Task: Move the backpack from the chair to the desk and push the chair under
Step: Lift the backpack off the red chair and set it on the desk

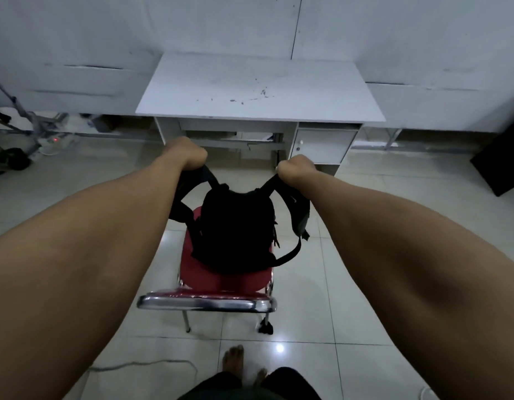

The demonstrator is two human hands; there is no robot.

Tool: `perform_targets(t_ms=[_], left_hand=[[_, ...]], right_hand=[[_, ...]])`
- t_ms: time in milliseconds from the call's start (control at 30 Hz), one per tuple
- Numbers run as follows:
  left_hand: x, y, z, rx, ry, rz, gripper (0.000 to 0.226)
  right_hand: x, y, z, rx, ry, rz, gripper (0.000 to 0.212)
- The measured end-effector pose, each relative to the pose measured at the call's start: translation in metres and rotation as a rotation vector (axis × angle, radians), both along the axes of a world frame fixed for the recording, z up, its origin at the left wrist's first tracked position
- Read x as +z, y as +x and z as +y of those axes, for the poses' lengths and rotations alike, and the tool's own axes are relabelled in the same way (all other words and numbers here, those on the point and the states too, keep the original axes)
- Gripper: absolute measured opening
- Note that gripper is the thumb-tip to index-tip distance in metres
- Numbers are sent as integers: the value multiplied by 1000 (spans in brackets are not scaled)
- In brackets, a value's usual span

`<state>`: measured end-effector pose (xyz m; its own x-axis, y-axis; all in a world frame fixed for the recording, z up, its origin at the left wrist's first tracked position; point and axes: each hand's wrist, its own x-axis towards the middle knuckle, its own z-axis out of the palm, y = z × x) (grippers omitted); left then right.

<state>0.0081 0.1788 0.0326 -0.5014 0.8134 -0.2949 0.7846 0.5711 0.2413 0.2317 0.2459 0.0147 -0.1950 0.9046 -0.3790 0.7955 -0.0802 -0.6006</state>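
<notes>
A black backpack [235, 226] hangs upright over the red seat of a chrome-framed chair [221, 281] in the middle of the view. My left hand [186, 153] is closed on its left shoulder strap. My right hand [296, 168] is closed on its right shoulder strap. Both straps are pulled taut upward and outward. Whether the bag's bottom still touches the seat is hard to tell. The white desk [258, 88] stands beyond the chair against the wall, its top bare except for dark marks.
The desk has a small cupboard [322, 145] under its right side and a keyboard shelf under the middle. A dark box [501, 166] stands on the floor at right. Cables and gear [16, 151] lie at left. A cord [140, 366] crosses the tiles near my bare feet [234, 360].
</notes>
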Motion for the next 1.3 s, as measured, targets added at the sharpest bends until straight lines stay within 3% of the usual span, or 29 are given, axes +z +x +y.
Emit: perform_targets(t_ms=[200,367,433,533,600,700,800,967,1067,1233,1300], left_hand=[[-13,28,29,-190,-536,-33,23],[-58,69,40,-377,-765,200,27],[-90,72,40,-419,-845,183,54],[-127,77,28,-484,-800,123,88],[-144,77,23,-498,-758,61,99],[-159,64,17,-474,-627,117,73],[-162,52,16,-463,-490,40,42],[-147,59,28,-486,-362,13,19],[-138,79,36,-471,-339,-2,18],[-109,132,62,-435,-257,-18,12],[-97,156,74,-405,-236,-2,22]], right_hand=[[-25,13,23,127,-131,19,25],[-37,14,34,241,-220,52,32],[-45,19,38,252,-257,67,31],[-52,22,37,206,-335,127,20],[-58,20,39,174,-363,157,16],[-65,18,41,145,-391,169,20],[-69,21,41,174,-408,106,22],[-71,41,39,186,-351,-41,27],[-75,55,41,238,-258,-169,19],[-80,81,47,425,-156,-309,32],[-79,91,48,475,-172,-297,39]])
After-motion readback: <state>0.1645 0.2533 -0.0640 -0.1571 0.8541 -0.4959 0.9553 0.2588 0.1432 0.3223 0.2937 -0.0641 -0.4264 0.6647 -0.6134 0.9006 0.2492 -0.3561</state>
